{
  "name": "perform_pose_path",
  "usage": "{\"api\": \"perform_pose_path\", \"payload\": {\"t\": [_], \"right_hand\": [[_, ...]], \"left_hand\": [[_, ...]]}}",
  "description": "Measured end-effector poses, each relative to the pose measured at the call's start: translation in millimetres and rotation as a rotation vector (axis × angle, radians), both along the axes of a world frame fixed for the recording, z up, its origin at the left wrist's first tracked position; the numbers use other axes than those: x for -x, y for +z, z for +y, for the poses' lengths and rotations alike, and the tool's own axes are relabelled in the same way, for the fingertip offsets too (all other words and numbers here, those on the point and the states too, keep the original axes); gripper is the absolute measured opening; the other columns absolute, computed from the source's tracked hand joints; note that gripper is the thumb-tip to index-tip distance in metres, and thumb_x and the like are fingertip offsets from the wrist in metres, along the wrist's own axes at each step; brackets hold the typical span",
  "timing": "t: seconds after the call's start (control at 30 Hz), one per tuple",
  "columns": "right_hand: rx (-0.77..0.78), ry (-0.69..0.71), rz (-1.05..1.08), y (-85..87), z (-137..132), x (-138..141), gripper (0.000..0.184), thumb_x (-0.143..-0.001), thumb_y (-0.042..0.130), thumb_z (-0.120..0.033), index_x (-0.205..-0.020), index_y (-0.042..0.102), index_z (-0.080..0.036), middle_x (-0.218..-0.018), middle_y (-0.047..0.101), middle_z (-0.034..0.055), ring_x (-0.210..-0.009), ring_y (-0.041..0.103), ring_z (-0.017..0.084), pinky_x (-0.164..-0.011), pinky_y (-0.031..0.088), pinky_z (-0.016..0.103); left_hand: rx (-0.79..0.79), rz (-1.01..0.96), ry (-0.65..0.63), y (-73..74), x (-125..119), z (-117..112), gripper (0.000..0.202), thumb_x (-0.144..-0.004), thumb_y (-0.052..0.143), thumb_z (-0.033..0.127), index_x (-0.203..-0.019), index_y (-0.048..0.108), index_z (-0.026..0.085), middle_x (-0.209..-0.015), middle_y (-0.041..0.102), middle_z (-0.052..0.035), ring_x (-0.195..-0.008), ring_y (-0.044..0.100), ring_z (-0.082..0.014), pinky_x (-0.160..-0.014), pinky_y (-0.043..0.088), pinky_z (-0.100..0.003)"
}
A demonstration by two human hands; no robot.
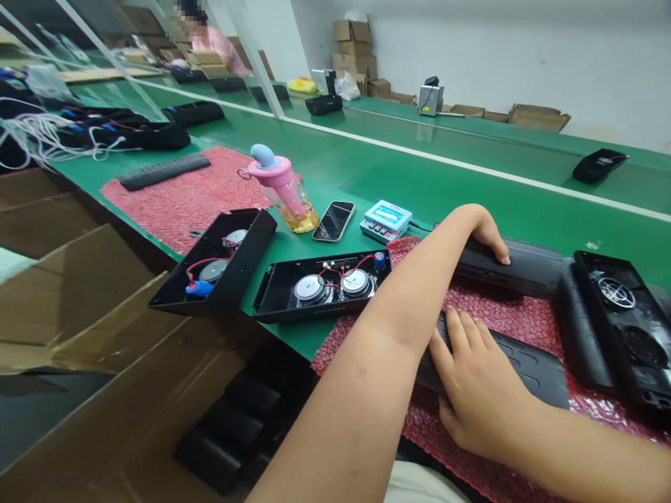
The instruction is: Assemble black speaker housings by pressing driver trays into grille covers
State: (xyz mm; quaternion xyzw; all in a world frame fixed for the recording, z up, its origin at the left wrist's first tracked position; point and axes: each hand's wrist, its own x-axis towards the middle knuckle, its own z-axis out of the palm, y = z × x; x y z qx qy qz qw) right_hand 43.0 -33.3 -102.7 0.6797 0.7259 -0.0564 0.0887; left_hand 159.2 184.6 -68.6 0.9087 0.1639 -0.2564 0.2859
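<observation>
My left arm crosses in front of my right, and my left hand point(485, 234) grips a black speaker housing point(524, 262) at its left end; some of its fingers are hidden behind the wrist. Closer to me, my right hand point(479, 381) lies across a black speaker shell point(529, 363), fingers over its far edge and thumb at the near edge. Both pieces rest on red bubble wrap point(550, 318). To the left stands an open speaker box point(277, 297) with two round drivers, red wires and a blue capped part.
Another open speaker box point(210, 279), a pink-lidded bottle point(283, 192), a phone point(334, 221) and a light-blue device point(386, 220) stand left. More black speaker parts point(623, 314) lie right. Cardboard boxes point(63, 293) fill the lower left. A person point(220, 49) works far back.
</observation>
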Motion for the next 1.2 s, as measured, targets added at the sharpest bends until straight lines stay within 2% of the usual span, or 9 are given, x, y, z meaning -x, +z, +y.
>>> {"api": "perform_pose_path", "payload": {"t": [0.17,0.4,0.5,0.63,0.83,0.97,1.07,1.13,1.2], "right_hand": [[0.024,-0.021,-0.018,3.0,0,1,0.086,-0.064,0.062,-0.031,-0.137,0.030,0.000,-0.136,0.027,0.0378,-0.123,0.030,0.053,-0.097,0.025,0.064],[0.020,0.031,0.026,2.8,-5,-7,0.093,-0.060,0.064,-0.030,-0.140,0.025,-0.002,-0.139,0.020,0.0370,-0.128,0.022,0.050,-0.101,0.025,0.061],[0.028,0.010,0.011,4.0,-6,-8,0.092,-0.060,0.064,-0.026,-0.140,0.024,-0.002,-0.139,0.020,0.0375,-0.127,0.023,0.051,-0.100,0.024,0.062],[0.057,0.061,0.044,6.1,-9,-11,0.094,-0.060,0.062,-0.022,-0.142,0.019,-0.005,-0.142,0.017,0.0348,-0.130,0.021,0.047,-0.103,0.025,0.058],[0.041,0.028,0.060,7.3,-8,-15,0.101,-0.055,0.066,-0.020,-0.143,0.018,-0.007,-0.143,0.016,0.0331,-0.131,0.018,0.046,-0.104,0.021,0.057],[0.078,-0.061,0.165,17.1,1,-35,0.108,-0.053,0.070,-0.028,-0.144,0.015,-0.013,-0.145,0.017,0.0256,-0.130,0.025,0.040,-0.103,0.027,0.051],[0.092,-0.135,0.209,22.2,2,-45,0.118,-0.045,0.075,-0.036,-0.145,0.015,-0.013,-0.136,0.033,0.0239,-0.119,0.039,0.038,-0.096,0.036,0.048],[0.031,-0.115,0.182,17.8,-4,-41,0.115,-0.046,0.074,-0.034,-0.144,0.017,-0.015,-0.127,0.043,0.0214,-0.110,0.047,0.036,-0.091,0.039,0.047],[-0.077,-0.094,0.106,6.7,-15,-33,0.110,-0.048,0.072,-0.033,-0.144,0.019,-0.017,-0.126,0.044,0.0225,-0.109,0.048,0.038,-0.091,0.038,0.050]], "left_hand": [[-0.001,0.063,-0.036,0.4,0,0,0.083,-0.049,0.071,0.061,-0.121,0.053,0.023,-0.119,0.060,-0.0072,-0.115,0.050,-0.0323,-0.093,0.044,-0.038],[0.005,0.030,-0.011,1.1,1,-1,0.083,-0.050,0.071,0.058,-0.123,0.053,0.022,-0.119,0.060,-0.0071,-0.115,0.050,-0.0329,-0.092,0.045,-0.038],[-0.004,0.047,-0.055,1.6,2,-2,0.082,-0.050,0.070,0.061,-0.121,0.054,0.022,-0.116,0.062,-0.0070,-0.110,0.053,-0.0317,-0.090,0.046,-0.038],[-0.027,0.020,-0.125,2.1,4,-3,0.080,-0.052,0.068,0.063,-0.119,0.055,0.022,-0.117,0.062,-0.0067,-0.107,0.055,-0.0299,-0.088,0.047,-0.037],[-0.080,-0.004,-0.143,6.5,7,-9,0.089,-0.054,0.067,0.063,-0.127,0.047,0.017,-0.132,0.050,-0.0116,-0.112,0.051,-0.0306,-0.094,0.044,-0.037],[-0.130,0.001,-0.156,11.3,14,-14,0.102,-0.048,0.071,0.060,-0.135,0.036,0.019,-0.137,0.044,-0.0126,-0.118,0.046,-0.0325,-0.096,0.042,-0.039],[-0.156,0.009,-0.203,13.3,22,-16,0.115,-0.037,0.079,0.050,-0.137,0.031,0.021,-0.136,0.047,-0.0121,-0.116,0.049,-0.0338,-0.091,0.045,-0.039],[-0.173,-0.006,-0.244,13.3,29,-18,0.122,-0.032,0.082,0.046,-0.139,0.028,0.024,-0.135,0.048,-0.0104,-0.115,0.049,-0.0334,-0.090,0.046,-0.037],[-0.198,-0.049,-0.281,11.2,39,-23,0.125,-0.033,0.081,0.048,-0.141,0.021,0.028,-0.137,0.046,-0.0087,-0.117,0.048,-0.0320,-0.092,0.044,-0.035]]}}
